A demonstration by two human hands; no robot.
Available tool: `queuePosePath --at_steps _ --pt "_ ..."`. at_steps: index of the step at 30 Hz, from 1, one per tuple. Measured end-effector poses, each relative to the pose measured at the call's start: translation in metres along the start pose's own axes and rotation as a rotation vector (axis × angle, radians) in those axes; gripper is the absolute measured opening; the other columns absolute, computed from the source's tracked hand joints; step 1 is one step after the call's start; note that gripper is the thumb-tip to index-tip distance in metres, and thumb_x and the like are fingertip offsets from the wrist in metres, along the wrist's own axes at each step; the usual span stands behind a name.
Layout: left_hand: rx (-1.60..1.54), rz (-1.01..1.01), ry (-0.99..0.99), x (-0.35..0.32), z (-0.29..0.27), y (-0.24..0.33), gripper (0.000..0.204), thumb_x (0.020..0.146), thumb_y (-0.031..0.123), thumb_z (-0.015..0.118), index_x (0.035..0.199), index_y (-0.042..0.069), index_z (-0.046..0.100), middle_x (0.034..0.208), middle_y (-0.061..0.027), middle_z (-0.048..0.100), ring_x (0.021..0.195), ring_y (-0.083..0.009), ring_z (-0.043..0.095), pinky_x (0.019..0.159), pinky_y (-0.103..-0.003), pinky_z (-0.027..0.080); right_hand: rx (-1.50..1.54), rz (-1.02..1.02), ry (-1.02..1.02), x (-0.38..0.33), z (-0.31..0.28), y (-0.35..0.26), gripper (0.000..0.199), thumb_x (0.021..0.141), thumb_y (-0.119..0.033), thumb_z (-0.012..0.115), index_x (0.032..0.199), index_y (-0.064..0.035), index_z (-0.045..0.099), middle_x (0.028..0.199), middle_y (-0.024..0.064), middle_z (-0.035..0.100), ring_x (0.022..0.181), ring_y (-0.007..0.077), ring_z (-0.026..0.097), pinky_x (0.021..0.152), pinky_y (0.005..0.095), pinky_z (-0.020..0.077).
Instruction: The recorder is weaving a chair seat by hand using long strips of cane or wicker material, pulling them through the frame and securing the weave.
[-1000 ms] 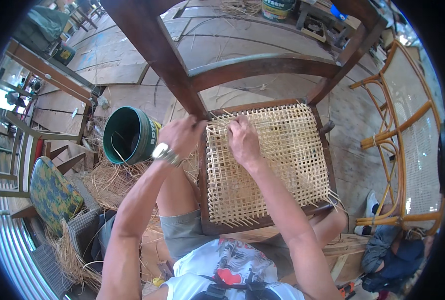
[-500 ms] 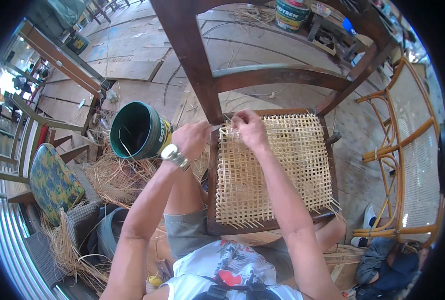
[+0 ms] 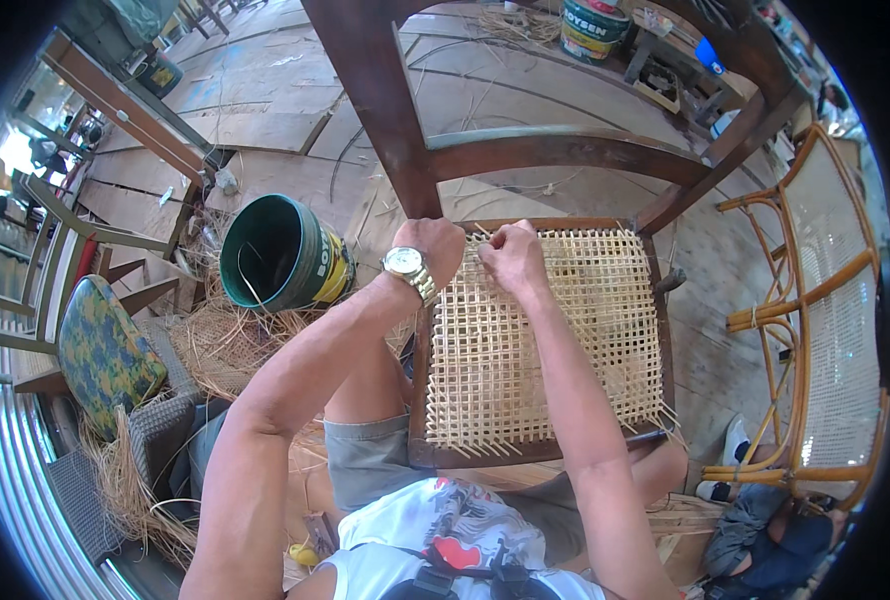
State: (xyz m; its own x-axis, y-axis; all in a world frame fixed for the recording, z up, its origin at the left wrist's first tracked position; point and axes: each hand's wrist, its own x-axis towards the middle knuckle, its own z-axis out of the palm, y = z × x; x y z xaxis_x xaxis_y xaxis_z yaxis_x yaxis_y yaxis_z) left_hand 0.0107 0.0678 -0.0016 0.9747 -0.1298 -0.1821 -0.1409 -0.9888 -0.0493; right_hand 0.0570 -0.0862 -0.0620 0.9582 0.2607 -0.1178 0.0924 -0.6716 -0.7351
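Observation:
A dark brown wooden chair (image 3: 417, 400) stands in front of me with its backrest at the far side. Its seat holds an open lattice of pale woven cane (image 3: 555, 350), with loose strand ends sticking out at the near edge and right corners. My left hand (image 3: 435, 243), wearing a metal watch (image 3: 406, 266) on the wrist, is closed at the far left corner of the seat; what its fingers hold is hidden. Beside it, my right hand (image 3: 515, 260) pinches at the far edge of the weave, on what looks like a cane strand.
A green bucket (image 3: 310, 255) stands left of the chair, by a heap of loose cane strips (image 3: 210, 350). A rattan-framed seat (image 3: 815, 300) stands at the right, with another person's leg and shoe (image 3: 735, 440) below it. A camouflage cushion (image 3: 113, 345) and a wooden chair are at the left.
My left hand has moved right and away from me to the seat's far left corner, its wrist turning so the watch face shows. My right hand has shifted slightly right.

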Motion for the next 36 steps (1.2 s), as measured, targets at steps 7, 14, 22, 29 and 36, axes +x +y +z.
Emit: queuePosePath --at_steps 7,14,22,29,36 --pt "-0.216 -0.099 0.046 -0.012 0.019 -0.005 0.02 0.091 0.015 0.059 0.091 0.005 0.076 0.092 -0.0191 0.075 0.086 -0.0343 0.075 0.074 -0.045 0.059 -0.1 -0.035 0.024 0.005 0.002 0.0 0.017 0.081 -0.017 0.069 0.082 -0.0003 0.071 0.11 0.02 0.062 0.099 0.0361 0.066 0.091 0.0415 0.0535" --pt "-0.17 -0.084 0.155 -0.013 0.037 -0.001 0.02 0.093 0.021 0.057 0.097 0.004 0.067 0.089 -0.0203 0.072 0.087 -0.0393 0.071 0.076 -0.05 0.055 -0.172 0.021 -0.048 0.009 0.011 -0.009 0.019 0.084 -0.023 0.074 0.089 -0.0049 0.074 0.111 0.017 0.062 0.098 0.0329 0.067 0.088 0.0434 0.0536" --pt "-0.202 -0.11 0.035 -0.01 0.018 0.0 0.02 0.092 0.019 0.058 0.097 0.004 0.069 0.09 -0.0228 0.073 0.089 -0.0397 0.072 0.078 -0.05 0.056 -0.032 -0.058 0.02 -0.004 0.007 0.006 0.019 0.087 -0.026 0.074 0.091 -0.0076 0.072 0.109 0.0132 0.062 0.099 0.0332 0.066 0.087 0.0446 0.0539" --pt "-0.24 -0.105 0.037 -0.013 0.021 -0.006 0.018 0.093 0.017 0.056 0.097 0.004 0.068 0.088 -0.0217 0.073 0.088 -0.0395 0.072 0.076 -0.05 0.056 -0.092 -0.041 0.086 -0.009 0.016 -0.011 0.017 0.086 -0.02 0.067 0.088 -0.0035 0.07 0.106 0.0163 0.063 0.096 0.0337 0.066 0.088 0.0448 0.0536" --pt "-0.114 -0.144 0.074 -0.022 0.004 0.006 0.016 0.094 0.012 0.054 0.097 0.005 0.069 0.089 -0.0185 0.074 0.087 -0.0351 0.074 0.073 -0.046 0.058 0.136 0.021 0.059 0.005 0.009 0.028 0.015 0.085 -0.016 0.065 0.086 -0.0016 0.07 0.103 0.0176 0.064 0.096 0.0349 0.066 0.088 0.0441 0.0534"
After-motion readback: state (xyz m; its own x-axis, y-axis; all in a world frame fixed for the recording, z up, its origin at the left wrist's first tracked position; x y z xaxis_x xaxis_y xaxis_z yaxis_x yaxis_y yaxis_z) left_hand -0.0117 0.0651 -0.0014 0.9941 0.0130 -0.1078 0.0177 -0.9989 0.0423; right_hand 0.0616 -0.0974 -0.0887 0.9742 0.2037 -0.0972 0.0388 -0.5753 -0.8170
